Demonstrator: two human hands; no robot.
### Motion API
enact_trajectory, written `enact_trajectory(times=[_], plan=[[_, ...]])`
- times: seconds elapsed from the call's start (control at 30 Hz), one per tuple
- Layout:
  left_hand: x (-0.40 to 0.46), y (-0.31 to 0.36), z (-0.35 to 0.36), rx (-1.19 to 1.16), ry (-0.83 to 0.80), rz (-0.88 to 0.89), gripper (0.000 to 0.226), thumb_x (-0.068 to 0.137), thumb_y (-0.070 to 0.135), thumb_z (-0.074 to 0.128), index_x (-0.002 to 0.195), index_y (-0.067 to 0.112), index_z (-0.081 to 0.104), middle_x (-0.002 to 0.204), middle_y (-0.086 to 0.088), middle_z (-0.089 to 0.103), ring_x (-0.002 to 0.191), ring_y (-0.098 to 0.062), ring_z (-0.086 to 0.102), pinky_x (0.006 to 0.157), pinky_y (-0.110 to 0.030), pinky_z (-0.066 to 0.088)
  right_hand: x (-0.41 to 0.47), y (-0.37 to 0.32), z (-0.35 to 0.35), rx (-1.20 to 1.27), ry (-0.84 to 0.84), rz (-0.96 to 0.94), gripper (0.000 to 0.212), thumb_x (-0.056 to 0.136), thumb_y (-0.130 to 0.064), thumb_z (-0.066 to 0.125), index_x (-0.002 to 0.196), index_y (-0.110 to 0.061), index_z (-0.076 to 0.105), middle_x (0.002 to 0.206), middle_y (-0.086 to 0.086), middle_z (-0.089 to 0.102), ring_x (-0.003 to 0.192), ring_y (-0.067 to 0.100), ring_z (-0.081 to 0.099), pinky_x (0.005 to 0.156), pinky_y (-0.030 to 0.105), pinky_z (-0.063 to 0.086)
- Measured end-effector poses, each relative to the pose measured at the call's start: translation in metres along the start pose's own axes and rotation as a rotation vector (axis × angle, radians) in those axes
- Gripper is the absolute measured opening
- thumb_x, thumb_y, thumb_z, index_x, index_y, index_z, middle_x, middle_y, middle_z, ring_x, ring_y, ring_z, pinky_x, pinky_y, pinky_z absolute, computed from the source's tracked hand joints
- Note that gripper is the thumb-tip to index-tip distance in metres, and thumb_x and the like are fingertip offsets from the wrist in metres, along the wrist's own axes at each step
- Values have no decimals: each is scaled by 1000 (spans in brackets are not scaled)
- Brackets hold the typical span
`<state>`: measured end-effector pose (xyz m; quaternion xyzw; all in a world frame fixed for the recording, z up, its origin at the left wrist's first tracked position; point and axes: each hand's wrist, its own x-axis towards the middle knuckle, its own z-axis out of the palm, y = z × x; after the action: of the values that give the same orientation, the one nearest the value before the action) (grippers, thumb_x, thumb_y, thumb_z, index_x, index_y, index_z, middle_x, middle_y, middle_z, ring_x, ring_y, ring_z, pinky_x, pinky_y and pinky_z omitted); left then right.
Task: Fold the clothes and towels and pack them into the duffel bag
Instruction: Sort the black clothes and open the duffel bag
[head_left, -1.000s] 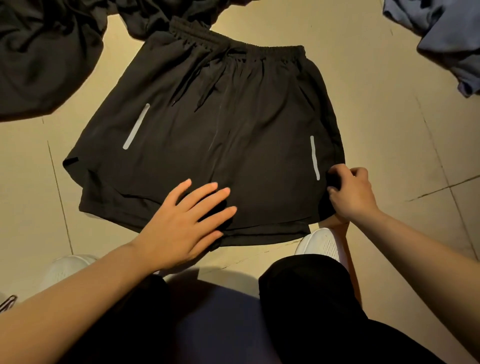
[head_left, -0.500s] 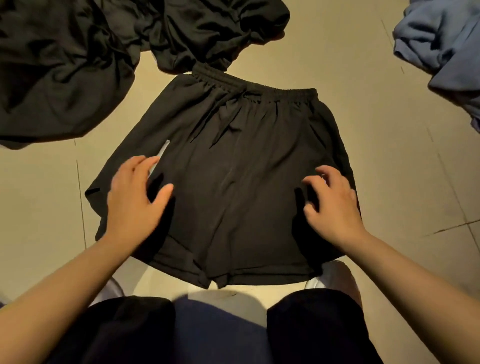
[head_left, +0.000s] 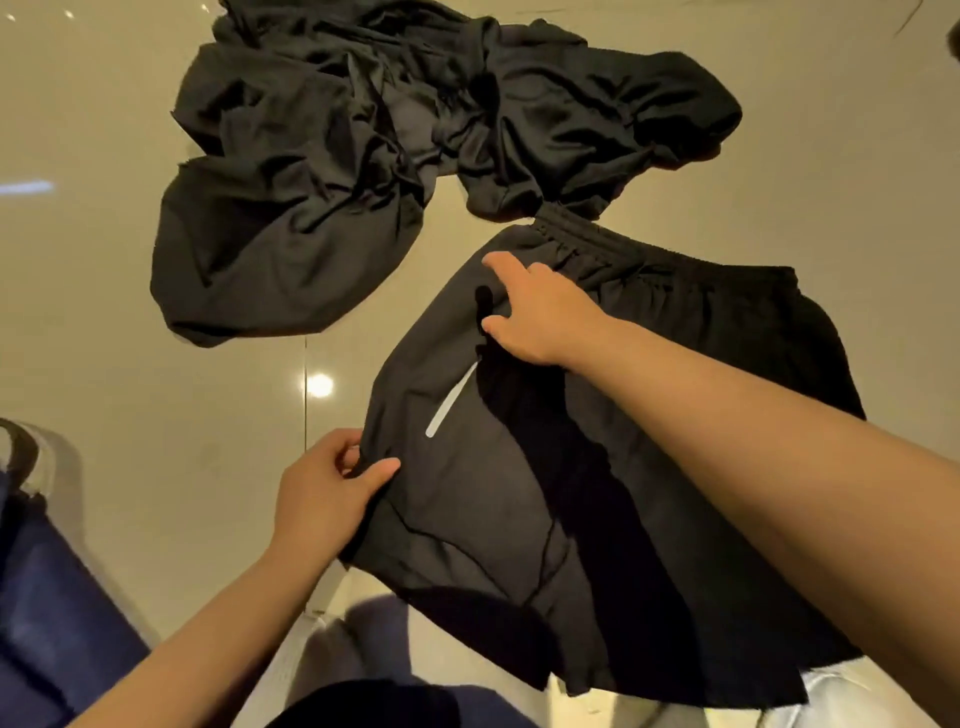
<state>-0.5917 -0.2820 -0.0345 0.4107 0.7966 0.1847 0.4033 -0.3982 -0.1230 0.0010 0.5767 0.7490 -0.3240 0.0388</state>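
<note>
On tiled floor, left hand (head_left: 324, 496) pinches black shorts (head_left: 597, 467) at outer leg hem; right hand (head_left: 540, 312) grips fabric near waistband, opposite leg rightward.

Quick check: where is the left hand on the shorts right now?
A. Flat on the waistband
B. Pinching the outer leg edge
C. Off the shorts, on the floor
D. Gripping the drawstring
B: the left hand pinches the shorts' outer leg edge, thumb on top of the fabric.

Black shorts (head_left: 649, 467) with a silver-white stripe (head_left: 451, 400), crumpled black garment (head_left: 363, 171), glossy beige floor (head_left: 104, 260)
</note>
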Motion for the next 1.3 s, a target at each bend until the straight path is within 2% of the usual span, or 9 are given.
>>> enact_trajectory(times=[0.13, 0.33, 0.53, 0.67, 0.8, 0.97, 1.13, 1.23, 1.3], plan=[[-11, 4, 5, -72, -51, 59, 25, 83, 10, 71, 85, 33, 61, 66, 24, 63, 67, 8, 58, 62, -7, 43, 38, -10, 2, -29, 30, 37, 56, 102, -35, 39, 152, -21, 17, 134, 20, 50, 120, 37, 48, 86, 36, 39], [-26, 7, -11, -253, -169, 108, 30, 84, -1, 67, 91, 29, 70, 81, 16, 71, 80, -2, 66, 70, -10, 49, 46, -21, 24, -50, -10, 255, 63, 96, -54, 43, 139, -8, 39, 143, 18, 35, 122, 35, 46, 94, 38, 40], [-54, 47, -5, -438, -320, 132, 32, 81, -5, 67, 88, 25, 73, 83, 8, 74, 80, -5, 69, 69, -11, 49, 8, -9, -2, 574, 266, 193, 40, 91, -48, 56, 113, -15, 60, 100, -2, 61, 87, 16, 59, 78, 33, 51], [-75, 84, 27, -429, -502, 268, 24, 78, 14, 75, 94, 32, 73, 92, 11, 74, 93, -8, 68, 82, -18, 51, -45, 32, -38, 1009, 407, 287, 32, 85, -42, 69, 104, -18, 60, 93, -3, 59, 75, 11, 56, 61, 24, 49], [-105, 130, 90, -308, -685, 472, 25, 80, 17, 72, 96, 36, 71, 91, 19, 70, 91, 0, 64, 86, -16, 47, -98, 94, -59, 869, 612, 276, 34, 81, -12, 71, 109, -25, 57, 104, -12, 59, 88, 8, 61, 73, 23, 52], [-136, 173, 165, 2, -975, 580, 51, 86, 27, 71, 134, 28, 53, 122, 3, 60, 107, -7, 58, 94, -24, 48, -141, 187, -64, 801, 680, 520, 51, 85, -1, 59, 130, -24, 50, 110, -8, 54, 90, 11, 60, 71, 22, 50], [-111, 141, 172, 106, -578, 678, 27, 85, 35, 65, 112, 28, 64, 102, 17, 55, 90, 0, 55, 86, -25, 47, -191, 244, -31, 788, 333, 726, 74, 87, -35, 68, 147, -32, 24, 110, 2, 54, 84, 9, 54, 82, 31, 44], [-81, 114, 161, 120, -278, 574, 37, 85, 34, 65, 120, 20, 60, 108, 9, 50, 102, -14, 55, 92, -33, 46, -227, 255, -5, 667, 244, 696, 80, 83, -29, 74, 146, -31, 24, 94, -9, 48, 89, 16, 55, 83, 32, 43], [-70, 105, 154, 154, -252, 376, 50, 85, 27, 71, 131, 18, 51, 115, 1, 50, 100, -20, 56, 89, -35, 46, -246, 262, 13, 616, 214, 707, 77, 84, -17, 72, 145, -29, 27, 90, -7, 50, 90, 19, 55, 81, 31, 44]])
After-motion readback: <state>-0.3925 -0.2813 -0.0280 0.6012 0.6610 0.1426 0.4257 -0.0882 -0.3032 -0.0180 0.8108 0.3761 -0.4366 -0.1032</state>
